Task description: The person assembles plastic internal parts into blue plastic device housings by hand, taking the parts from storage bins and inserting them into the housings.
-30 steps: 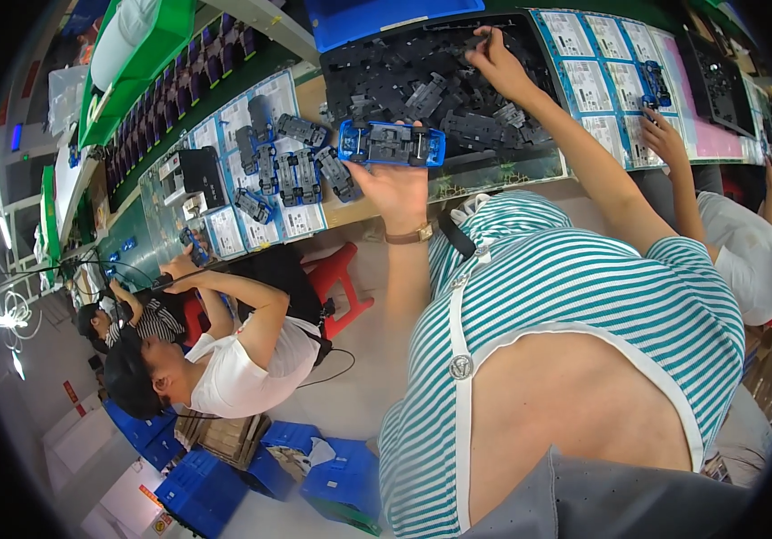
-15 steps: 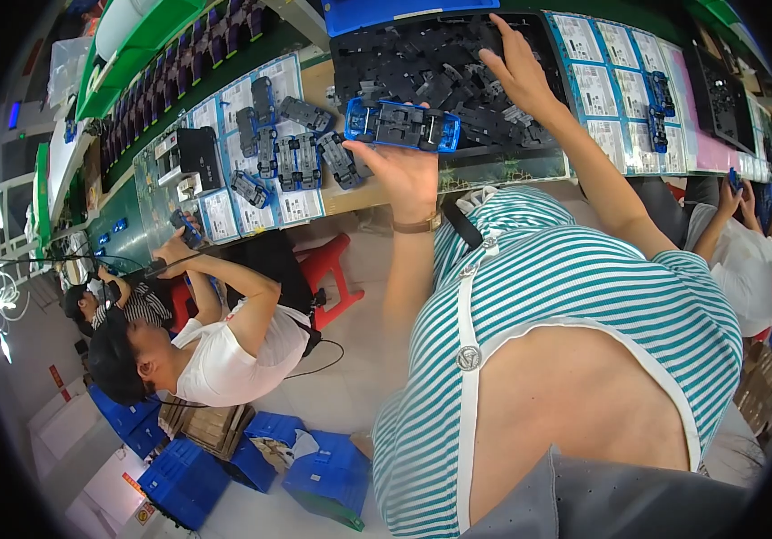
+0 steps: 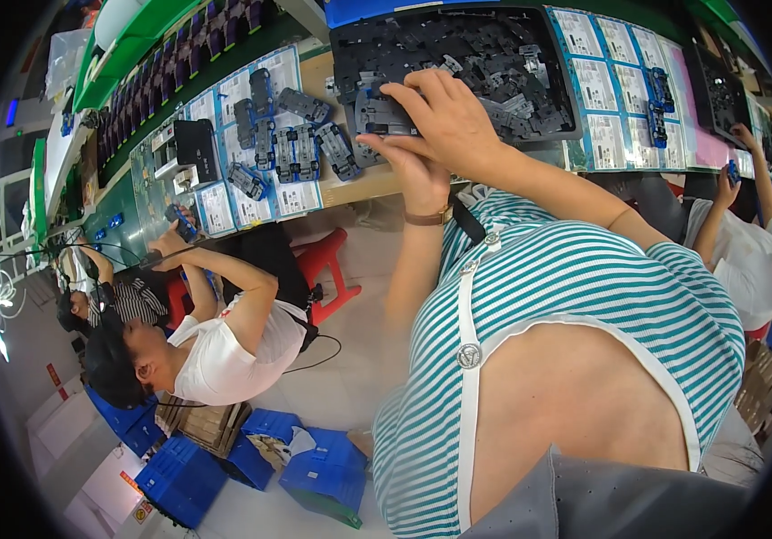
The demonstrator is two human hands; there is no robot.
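Observation:
A toy car point(image 3: 382, 115) with its black chassis side up is held above the near left part of a black tray point(image 3: 568, 126) of loose black plastic parts. My left hand point(image 3: 417, 178) grips it from below, the thumb along its near edge. Over its right end curls my right hand point(image 3: 453, 119), fingertips pressed on the car's far edge. The palm and fingers of my right hand cover that end, and little of the car's blue shows. To the left, several similar car chassis point(image 3: 296, 153) lie in a cluster on printed sheets.
A blue bin point(image 3: 377, 11) stands behind the tray. On more sheets point(image 3: 615, 85) at right lie two blue-black cars point(image 3: 657, 126). A small black box point(image 3: 193, 148) sits left of the cluster. One co-worker point(image 3: 224, 350) sits at left, others at right.
My right hand has come from the tray's far right down to the car and closed on it. The car in my left hand has shifted slightly left, its right end now covered.

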